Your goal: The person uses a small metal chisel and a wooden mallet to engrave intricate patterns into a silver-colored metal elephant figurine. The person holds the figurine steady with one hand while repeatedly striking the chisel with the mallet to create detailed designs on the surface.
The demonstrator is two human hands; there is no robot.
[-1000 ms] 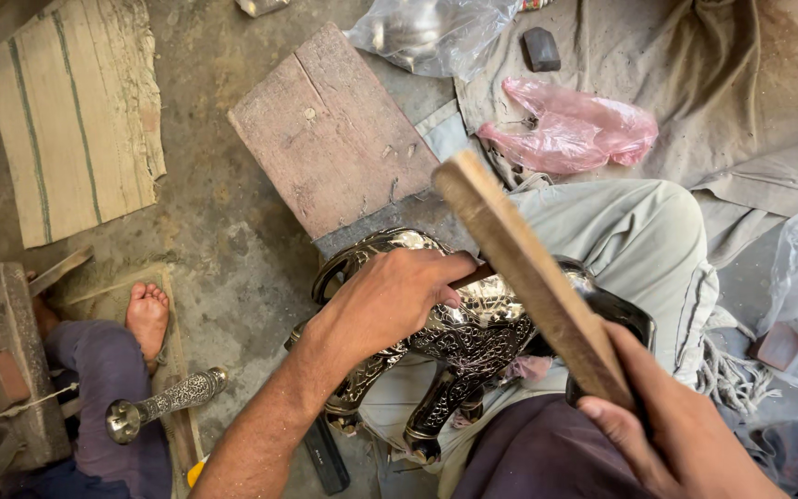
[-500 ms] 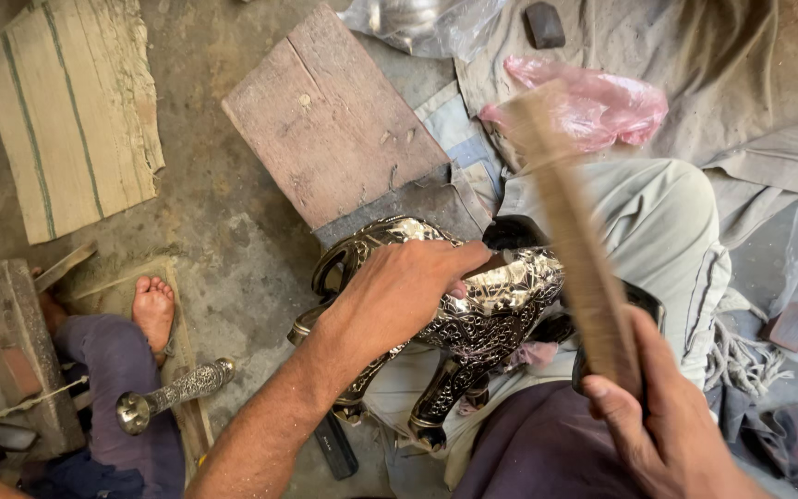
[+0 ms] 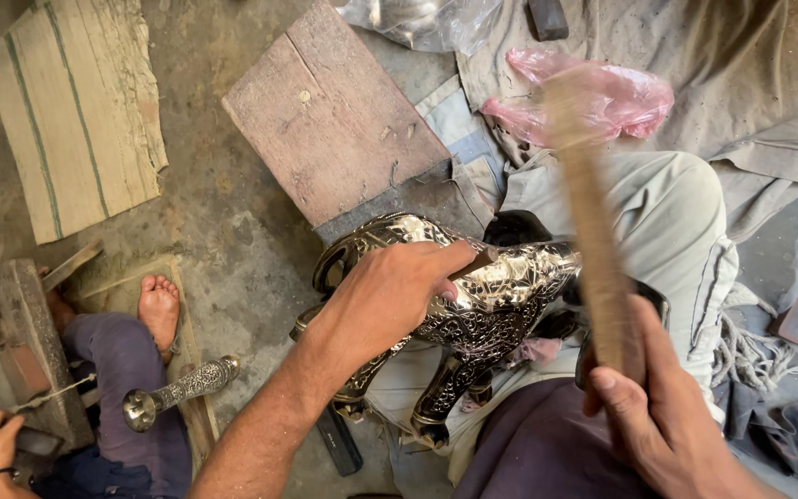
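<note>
The left hand (image 3: pixel 390 300) clamps a small punch against the embossed metal animal figure (image 3: pixel 473 305) lying across the person's lap, while the right hand (image 3: pixel 667 425) grips a blurred wooden mallet (image 3: pixel 588 222). The step looks like chasing; a square strike needs the punch steady.

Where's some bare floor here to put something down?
Bare concrete floor lies between the striped wooden board, the reddish wooden slab and a co-worker's bare foot. Crowded: around the embossed metal piece under the left hand, and the cloth at right.
</note>
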